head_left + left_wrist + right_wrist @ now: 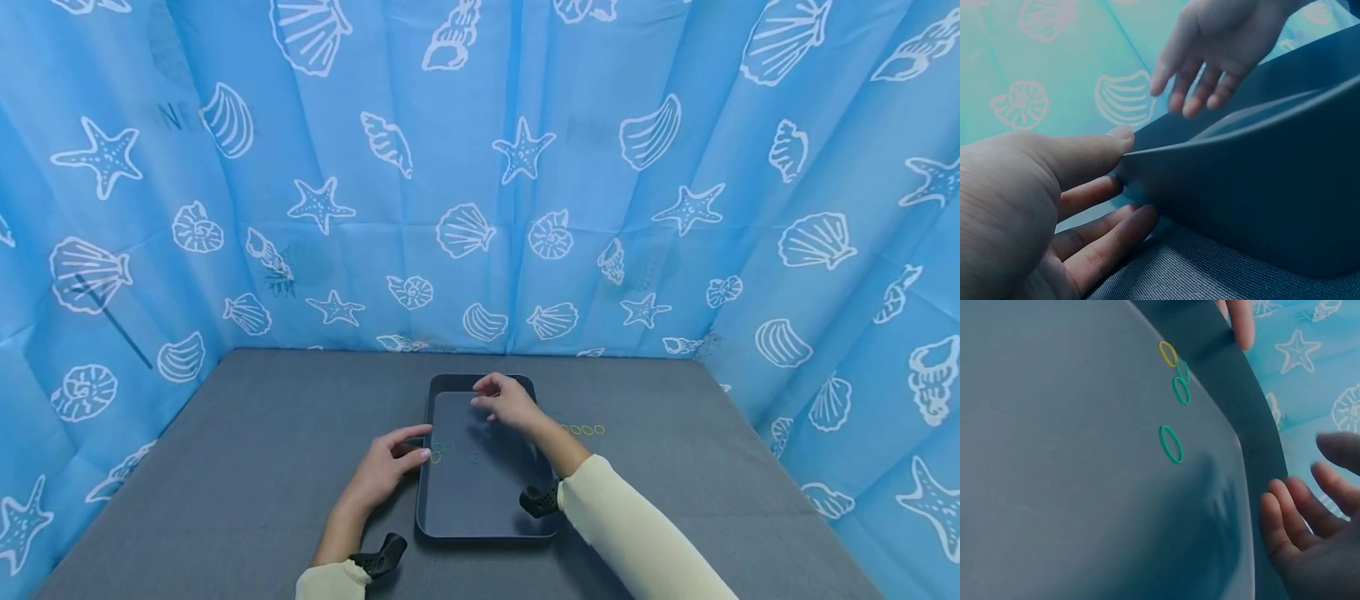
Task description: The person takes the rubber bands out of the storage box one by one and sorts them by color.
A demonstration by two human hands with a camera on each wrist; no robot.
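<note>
In the head view, the left hand (382, 471) is at the side of a dark tray (487, 500), thumb and fingers apart, tips at the edge. The right hand (513, 408) hangs over the far part of the tray, fingers loose and a little bent, and nothing shows in it. A yellow ring (436, 457) and three green rings (476, 457) lie in the tray, just right of the left fingertips. A row of yellow rings (587, 431) lies on the gray table (255, 467), to the right of the right hand. It looks like the job is partly done: four rings are in, and the ones outside seem to be left.

In the left wrist view, the left thumb meets the tray's rim, with the fingers beside the outer wall. The right hand's fingers dangle, with no ring showing.

In the right wrist view, the yellow ring and two green ones sit close together; the last green one is apart, nearer the right hand.
</note>
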